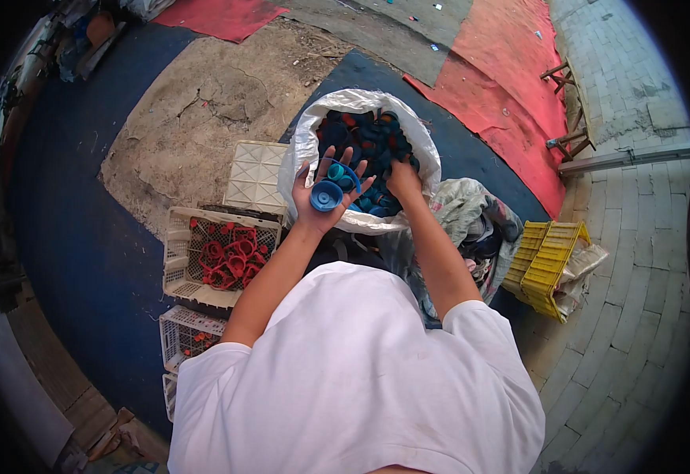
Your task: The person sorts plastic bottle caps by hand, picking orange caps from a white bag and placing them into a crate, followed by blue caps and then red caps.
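A white woven sack (428, 142) stands upright with its mouth wide, holding many dark blue and teal plastic caps (373, 146) and a few orange-red pieces. Over its near left part, my left hand (317, 213) is palm up with fingers spread. Resting on that palm are a round blue plastic cap (326, 196), smaller teal caps (335, 171) and a thin blue ring (354, 175). My right hand (403, 178) reaches into the right side of the sack and touches the caps there. Its fingertips are partly hidden, so I cannot make out whether it grips one.
To the left, a white crate (175, 272) holds red plastic parts (234, 257), with another crate (173, 336) below it. A stuffed translucent bag (467, 205) sits right of the sack. Yellow crates (546, 265) stand farther right, near the brick wall (633, 261).
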Demonstrator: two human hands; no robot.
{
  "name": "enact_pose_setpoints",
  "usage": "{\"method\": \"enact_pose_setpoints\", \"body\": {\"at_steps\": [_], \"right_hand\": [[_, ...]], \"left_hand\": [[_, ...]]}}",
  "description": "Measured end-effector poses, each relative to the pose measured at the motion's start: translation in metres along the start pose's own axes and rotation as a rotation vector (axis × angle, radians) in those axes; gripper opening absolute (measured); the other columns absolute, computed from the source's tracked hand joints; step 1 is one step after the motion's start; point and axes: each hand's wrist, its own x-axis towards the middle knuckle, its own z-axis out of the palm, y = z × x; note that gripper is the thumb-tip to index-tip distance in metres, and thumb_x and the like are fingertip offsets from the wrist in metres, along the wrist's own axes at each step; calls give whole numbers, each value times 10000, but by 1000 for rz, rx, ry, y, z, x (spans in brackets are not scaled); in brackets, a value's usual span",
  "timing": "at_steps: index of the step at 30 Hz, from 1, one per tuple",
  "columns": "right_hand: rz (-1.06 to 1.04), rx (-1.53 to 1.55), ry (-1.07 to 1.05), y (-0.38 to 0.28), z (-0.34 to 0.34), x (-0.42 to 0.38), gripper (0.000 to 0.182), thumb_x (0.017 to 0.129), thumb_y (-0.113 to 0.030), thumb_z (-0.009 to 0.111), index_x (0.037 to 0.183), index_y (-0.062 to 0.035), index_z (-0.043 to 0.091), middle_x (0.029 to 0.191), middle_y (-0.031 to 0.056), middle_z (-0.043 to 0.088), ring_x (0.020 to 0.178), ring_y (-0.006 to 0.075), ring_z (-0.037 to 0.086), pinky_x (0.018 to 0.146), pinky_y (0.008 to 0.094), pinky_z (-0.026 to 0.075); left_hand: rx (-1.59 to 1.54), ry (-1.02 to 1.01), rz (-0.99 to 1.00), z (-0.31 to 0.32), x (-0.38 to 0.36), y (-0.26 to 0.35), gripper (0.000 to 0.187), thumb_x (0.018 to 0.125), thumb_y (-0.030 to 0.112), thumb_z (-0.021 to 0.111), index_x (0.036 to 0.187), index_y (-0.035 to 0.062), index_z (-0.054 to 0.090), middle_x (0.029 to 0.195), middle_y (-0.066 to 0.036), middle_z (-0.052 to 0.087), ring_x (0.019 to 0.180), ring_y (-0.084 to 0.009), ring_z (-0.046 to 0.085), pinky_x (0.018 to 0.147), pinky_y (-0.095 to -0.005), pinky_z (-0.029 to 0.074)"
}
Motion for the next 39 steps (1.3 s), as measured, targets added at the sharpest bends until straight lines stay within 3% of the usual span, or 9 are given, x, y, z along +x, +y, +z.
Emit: {"method": "enact_pose_setpoints", "body": {"at_steps": [7,10,13,19,22,28,31,37,39], "right_hand": [[-167,152,3,27,15,5,313,782,-71,765,1089,-74,702,1224,258,622,1077,451,644,928,501,543],[-166,155,37,29,17,3,323,775,-84,783,1089,-53,711,1112,235,683,1061,426,656,920,464,525],[-81,221,27,19,2,-10,270,774,-63,777,1036,-45,714,1074,215,688,1058,409,661,890,469,536],[-128,354,212,11,-15,-19,247,796,-112,772,1033,-51,746,1050,211,718,991,414,682,883,458,540],[-85,377,239,7,-24,-26,263,812,-137,785,1056,-43,755,1007,188,744,942,344,722,842,409,557],[278,1324,-135,1,-45,-40,293,913,-207,772,1150,-40,736,942,68,747,805,161,682,710,279,527],[288,1818,-335,-4,-64,-53,324,961,-193,723,1260,-73,686,995,55,703,804,176,634,685,269,500],[-154,2601,-737,-20,-75,-75,326,978,-110,667,1304,-109,655,1108,64,610,853,139,475,720,219,432],[-175,2686,-751,-25,-71,-78,321,970,-99,674,1291,-119,665,1108,53,587,836,133,455,715,216,418]], "left_hand": [[-30,-12,28,0,-3,4,506,977,465,511,1387,186,614,1497,-145,515,1405,-424,430,1207,-654,241],[-10,-24,28,-1,-2,4,511,981,469,501,1394,187,608,1501,-145,512,1406,-426,429,1207,-654,240],[7,-34,16,-2,-1,4,516,982,475,492,1396,188,607,1503,-143,511,1406,-426,429,1207,-655,239],[-10,-18,11,-3,0,3,517,984,472,478,1399,193,604,1503,-138,511,1414,-424,419,1208,-651,238],[1,1,12,-3,2,2,517,983,469,476,1403,194,603,1505,-138,509,1417,-423,416,1208,-647,241],[6,-4,8,-3,3,3,530,988,472,459,1417,190,589,1516,-140,496,1419,-424,414,1207,-639,247],[2,17,16,-3,4,2,535,991,473,449,1420,184,586,1520,-142,492,1421,-425,412,1204,-640,252],[-5,25,8,-4,5,2,534,992,471,445,1404,164,593,1514,-146,496,1420,-427,414,1198,-644,261],[-11,33,5,-4,5,1,534,992,469,444,1399,158,595,1510,-149,500,1420,-428,413,1196,-645,265]]}}
